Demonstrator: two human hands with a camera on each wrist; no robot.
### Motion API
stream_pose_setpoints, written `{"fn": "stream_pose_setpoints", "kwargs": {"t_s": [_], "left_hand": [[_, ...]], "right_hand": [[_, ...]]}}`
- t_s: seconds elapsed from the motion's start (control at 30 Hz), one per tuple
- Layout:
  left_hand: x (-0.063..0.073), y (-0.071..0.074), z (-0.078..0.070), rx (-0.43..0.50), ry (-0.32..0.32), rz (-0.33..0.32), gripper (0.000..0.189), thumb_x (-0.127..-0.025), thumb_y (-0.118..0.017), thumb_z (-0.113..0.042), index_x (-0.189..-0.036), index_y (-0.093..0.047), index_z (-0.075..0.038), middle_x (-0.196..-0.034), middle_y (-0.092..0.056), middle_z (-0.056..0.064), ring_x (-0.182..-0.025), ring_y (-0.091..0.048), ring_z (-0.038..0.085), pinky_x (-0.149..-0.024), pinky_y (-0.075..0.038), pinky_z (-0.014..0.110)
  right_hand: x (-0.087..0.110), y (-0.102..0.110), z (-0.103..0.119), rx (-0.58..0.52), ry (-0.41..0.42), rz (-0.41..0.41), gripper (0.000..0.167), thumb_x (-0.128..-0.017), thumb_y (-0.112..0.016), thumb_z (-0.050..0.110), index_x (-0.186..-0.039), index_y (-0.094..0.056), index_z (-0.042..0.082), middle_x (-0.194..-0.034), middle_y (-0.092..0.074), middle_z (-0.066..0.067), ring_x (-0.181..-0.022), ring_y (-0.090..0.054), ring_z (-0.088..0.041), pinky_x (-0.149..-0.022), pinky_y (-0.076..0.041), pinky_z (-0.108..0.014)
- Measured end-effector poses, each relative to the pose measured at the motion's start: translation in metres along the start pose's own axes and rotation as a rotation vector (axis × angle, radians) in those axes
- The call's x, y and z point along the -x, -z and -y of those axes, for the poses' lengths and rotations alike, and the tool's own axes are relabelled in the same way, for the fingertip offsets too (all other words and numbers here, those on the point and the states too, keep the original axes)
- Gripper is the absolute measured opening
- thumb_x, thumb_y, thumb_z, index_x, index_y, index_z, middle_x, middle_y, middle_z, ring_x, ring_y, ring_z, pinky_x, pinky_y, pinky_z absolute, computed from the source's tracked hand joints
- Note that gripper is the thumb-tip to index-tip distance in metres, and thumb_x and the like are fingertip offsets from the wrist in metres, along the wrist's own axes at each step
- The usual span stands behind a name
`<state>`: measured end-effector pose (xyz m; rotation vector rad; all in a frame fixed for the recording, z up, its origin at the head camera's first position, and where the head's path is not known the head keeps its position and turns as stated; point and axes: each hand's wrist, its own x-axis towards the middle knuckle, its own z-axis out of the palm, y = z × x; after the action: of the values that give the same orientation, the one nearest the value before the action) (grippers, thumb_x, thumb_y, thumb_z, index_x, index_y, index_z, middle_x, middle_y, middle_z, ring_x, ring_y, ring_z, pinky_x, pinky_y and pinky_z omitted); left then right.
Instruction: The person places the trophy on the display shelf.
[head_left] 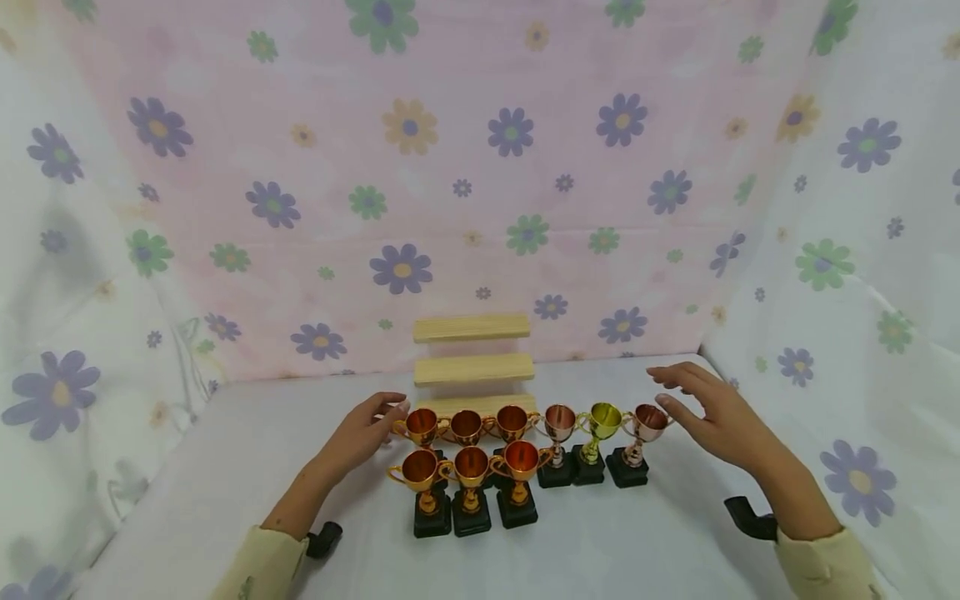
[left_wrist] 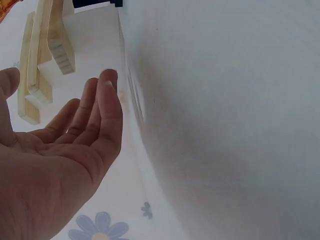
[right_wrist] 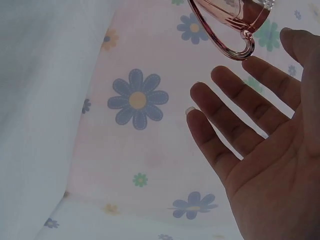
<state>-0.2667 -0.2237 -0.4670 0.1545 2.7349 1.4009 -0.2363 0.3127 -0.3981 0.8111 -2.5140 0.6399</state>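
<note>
Several small trophy cups on black bases stand upright in the middle of the table. Orange-gold trophies point(head_left: 470, 467) form two rows on the left. To their right are a rose-gold trophy point(head_left: 559, 425), a yellow-gold trophy point(head_left: 604, 423) and another rose-gold trophy point(head_left: 648, 425). My left hand point(head_left: 363, 429), fingers loosely bent, is beside the back-left orange-gold trophy point(head_left: 422, 427); contact cannot be told. In the left wrist view its palm point(left_wrist: 65, 160) holds nothing. At the right end, my right hand point(head_left: 712, 417) hovers beside the rose-gold trophy, whose handle point(right_wrist: 235, 52) appears near spread fingers point(right_wrist: 215, 120).
Behind the trophies stands a stepped rack with three light wooden tiers point(head_left: 474, 369). White cloth point(head_left: 600, 542) covers the table. A flowered cloth backdrop point(head_left: 450, 167) rises at the rear, and flowered side cloths point(head_left: 862, 375) hang at left and right.
</note>
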Motion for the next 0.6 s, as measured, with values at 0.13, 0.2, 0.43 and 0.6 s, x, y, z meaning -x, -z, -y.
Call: {"fn": "stream_pose_setpoints", "kwargs": {"t_s": [0.13,0.2,0.43,0.6], "left_hand": [[-0.008,0.0,0.002,0.097,0.02,0.039,0.062,-0.109,-0.056,-0.05,-0.153,-0.052,-0.008,-0.132,-0.067,0.014,-0.104,-0.07,0.021,-0.089,-0.06,0.04],[-0.011,0.0,0.003,0.142,0.033,0.074,0.062,-0.108,-0.057,-0.049,-0.154,-0.051,-0.008,-0.137,-0.065,0.016,-0.108,-0.069,0.023,-0.093,-0.06,0.043],[-0.022,-0.006,0.005,0.259,0.074,0.124,0.061,-0.107,-0.061,-0.048,-0.153,-0.053,-0.009,-0.154,-0.054,0.017,-0.131,-0.059,0.032,-0.102,-0.055,0.048],[-0.024,-0.01,0.007,0.328,0.048,0.149,0.049,-0.111,-0.055,-0.032,-0.152,-0.054,-0.005,-0.145,-0.062,0.017,-0.124,-0.064,0.03,-0.102,-0.054,0.046]], "right_hand": [[0.0,0.003,0.002,-0.016,0.026,0.027,0.049,-0.097,-0.078,0.011,-0.144,-0.063,0.018,-0.137,-0.065,0.004,-0.111,-0.066,-0.019,-0.088,-0.056,-0.04],[0.0,0.003,0.003,-0.029,0.031,0.037,0.053,-0.094,-0.082,0.014,-0.144,-0.063,0.02,-0.138,-0.064,0.006,-0.111,-0.066,-0.018,-0.089,-0.056,-0.04],[-0.001,0.004,0.011,-0.053,0.048,0.068,0.064,-0.084,-0.092,0.022,-0.142,-0.065,0.022,-0.136,-0.064,0.009,-0.109,-0.066,-0.016,-0.087,-0.056,-0.037],[-0.002,0.002,0.016,-0.065,0.081,0.098,0.06,-0.085,-0.092,0.02,-0.139,-0.067,0.02,-0.129,-0.066,0.01,-0.097,-0.066,-0.008,-0.08,-0.059,-0.034]]}}
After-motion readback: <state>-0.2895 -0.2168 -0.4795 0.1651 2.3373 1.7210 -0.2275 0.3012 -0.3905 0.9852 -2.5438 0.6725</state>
